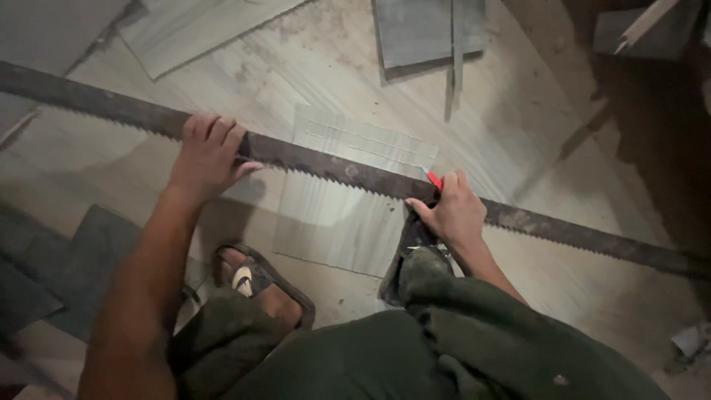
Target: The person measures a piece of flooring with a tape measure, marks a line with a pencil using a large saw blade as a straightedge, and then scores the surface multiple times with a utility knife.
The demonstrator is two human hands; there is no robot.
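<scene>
Near edge: two knees in dark green trousers, one sandalled foot (255,280) on the floor at left. Beyond, one pale striped tile (337,215) flat on the floor (592,296), crossed by one long toothed blade (326,164) serving as a straightedge. Left hand (209,154) closed over the blade, pinning it down. Right hand (450,211) closed on one red-tipped marker (433,179), tip against the blade edge at the tile's right side. Step judged in hand: marking a line across the tile; next move likely calling for steady blade pressure and an even draw along the edge. Far side: several loose tile offcuts (422,30).
</scene>
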